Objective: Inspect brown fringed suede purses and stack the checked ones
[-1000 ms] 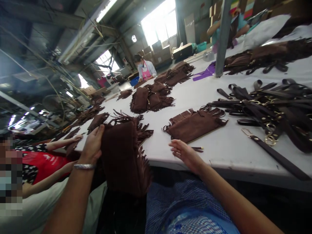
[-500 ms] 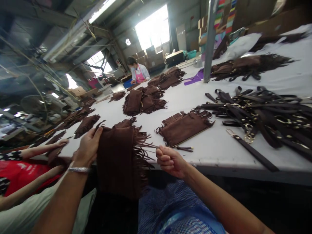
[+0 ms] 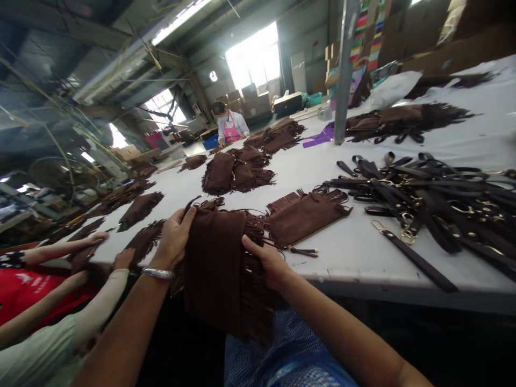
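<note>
A dark brown fringed bag [image 3: 215, 269] hangs over the table's front edge. My left hand [image 3: 176, 239] grips its upper left edge, thumb on top. On the right side, my right hand [image 3: 268, 260] is closed at the fringe, thumb on the front and the other fingers partly hidden behind the strands. Just beyond my right hand, another brown fringed bag [image 3: 306, 215] lies flat on the white table, with a short tasselled zip pull beside it.
A heap of dark straps with metal clips [image 3: 431, 199] covers the table's right. More fringed bags [image 3: 237, 169] lie farther back. A metal post [image 3: 344, 80] stands behind. Co-workers' arms [image 3: 100, 301] reach in at left; a person in a pink apron [image 3: 231, 129] is across.
My left hand and the bag have moved right. My right hand has come in from the pulled-out strands to the bag's fringed side. A co-worker's hand now reaches a bag at left.
</note>
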The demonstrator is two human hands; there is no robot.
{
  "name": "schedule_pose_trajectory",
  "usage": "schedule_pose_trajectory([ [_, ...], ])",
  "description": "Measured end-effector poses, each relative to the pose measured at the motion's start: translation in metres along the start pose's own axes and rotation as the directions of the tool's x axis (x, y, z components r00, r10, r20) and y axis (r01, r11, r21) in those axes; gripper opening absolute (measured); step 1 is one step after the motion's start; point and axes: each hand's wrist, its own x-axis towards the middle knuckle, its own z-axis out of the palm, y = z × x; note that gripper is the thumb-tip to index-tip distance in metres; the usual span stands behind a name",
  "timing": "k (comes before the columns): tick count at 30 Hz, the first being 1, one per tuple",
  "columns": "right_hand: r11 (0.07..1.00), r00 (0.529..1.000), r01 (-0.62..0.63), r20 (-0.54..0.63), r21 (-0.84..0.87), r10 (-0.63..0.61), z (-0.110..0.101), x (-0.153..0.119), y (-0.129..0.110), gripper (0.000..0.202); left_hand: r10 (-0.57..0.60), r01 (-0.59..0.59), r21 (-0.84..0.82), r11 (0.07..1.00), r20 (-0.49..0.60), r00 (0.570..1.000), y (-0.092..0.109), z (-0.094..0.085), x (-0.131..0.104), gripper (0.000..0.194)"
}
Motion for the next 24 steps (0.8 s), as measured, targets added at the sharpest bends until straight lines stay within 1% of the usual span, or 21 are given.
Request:
schedule_pose_trajectory([
  [1,0.998,0.999,-0.033,-0.010,0.048,0.033,0.003,0.002,-0.002,0.043,0.007,-0.007,0.009,1.000,0.008,1.000,-0.002,0.001,-0.002,0.046],
  [2,0.992,0.997,-0.078,0.006,0.099,0.078,0.003,0.001,-0.005,0.035,0.010,-0.010,0.013,1.000,0.001,1.000,-0.005,0.002,-0.002,0.046],
  [3,0.980,0.991,-0.129,0.047,0.153,0.124,0.001,-0.001,-0.008,0.030,0.008,-0.008,0.007,1.000,-0.007,1.000,-0.008,0.001,-0.002,0.046],
  [5,0.936,0.968,-0.232,0.161,0.266,0.194,-0.011,-0.011,-0.016,0.026,-0.012,0.011,-0.026,1.000,-0.021,1.000,-0.015,-0.002,0.001,0.046],
  [7,0.890,0.953,-0.279,0.218,0.360,0.210,-0.029,-0.025,-0.025,0.023,-0.034,0.032,-0.047,0.998,-0.042,0.999,-0.021,-0.009,0.007,0.046],
  [9,0.878,0.965,-0.246,0.185,0.411,0.184,-0.051,-0.040,-0.035,0.018,-0.060,0.052,-0.091,0.994,-0.090,0.994,-0.026,-0.018,0.016,0.044],
  [10,0.891,0.978,-0.198,0.140,0.409,0.154,-0.062,-0.046,-0.038,0.016,-0.079,0.063,-0.127,0.990,-0.120,0.990,-0.027,-0.022,0.020,0.044],
  [11,0.918,0.992,-0.120,0.067,0.377,0.103,-0.072,-0.050,-0.040,0.015,-0.096,0.072,-0.166,0.984,-0.146,0.985,-0.028,-0.027,0.024,0.042],
  [12,0.952,0.999,-0.034,-0.018,0.305,0.042,-0.081,-0.052,-0.039,0.014,-0.113,0.079,-0.203,0.976,-0.163,0.980,-0.027,-0.030,0.028,0.040],
  [13,0.980,0.995,0.038,-0.094,0.193,-0.020,-0.087,-0.051,-0.035,0.015,-0.126,0.085,-0.231,0.969,-0.171,0.977,-0.026,-0.032,0.030,0.037],
  [14,0.995,0.987,0.080,-0.141,0.054,-0.072,-0.090,-0.048,-0.029,0.019,-0.136,0.093,-0.251,0.963,-0.159,0.978,-0.024,-0.032,0.032,0.033],
  [15,0.993,0.983,0.089,-0.151,-0.079,-0.100,-0.090,-0.043,-0.022,0.028,-0.142,0.104,-0.264,0.959,-0.132,0.981,-0.020,-0.029,0.032,0.030],
  [16,0.981,0.987,0.074,-0.128,-0.178,-0.098,-0.086,-0.038,-0.013,0.041,-0.151,0.120,-0.275,0.954,-0.097,0.984,-0.016,-0.025,0.031,0.028],
  [17,0.972,0.994,0.051,-0.078,-0.230,-0.071,-0.079,-0.032,-0.004,0.055,-0.163,0.141,-0.283,0.949,-0.058,0.985,-0.012,-0.019,0.030,0.027],
  [18,0.971,0.999,0.030,-0.012,-0.238,-0.034,-0.069,-0.027,0.004,0.065,-0.175,0.160,-0.287,0.944,-0.025,0.984,-0.009,-0.013,0.028,0.027],
  [19,0.976,0.998,0.006,0.058,-0.217,0.007,-0.058,-0.024,0.011,0.072,-0.181,0.173,-0.284,0.943,-0.003,0.983,-0.007,-0.006,0.026,0.028],
  [20,0.982,0.992,-0.026,0.117,-0.188,0.049,-0.046,-0.021,0.016,0.075,-0.181,0.176,-0.272,0.946,0.007,0.983,-0.006,-0.001,0.024,0.030],
  [21,0.985,0.985,-0.055,0.151,-0.165,0.080,-0.035,-0.021,0.020,0.072,-0.170,0.166,-0.253,0.953,0.004,0.985,-0.007,0.004,0.023,0.033],
  [22,0.984,0.982,-0.085,0.156,-0.155,0.109,-0.025,-0.021,0.021,0.066,-0.146,0.140,-0.221,0.965,-0.011,0.989,-0.009,0.006,0.022,0.035],
  [24,0.977,0.979,-0.149,0.113,-0.155,0.167,-0.012,-0.026,0.020,0.045,-0.066,0.057,-0.118,0.991,-0.073,0.995,-0.015,0.007,0.022,0.038],
])
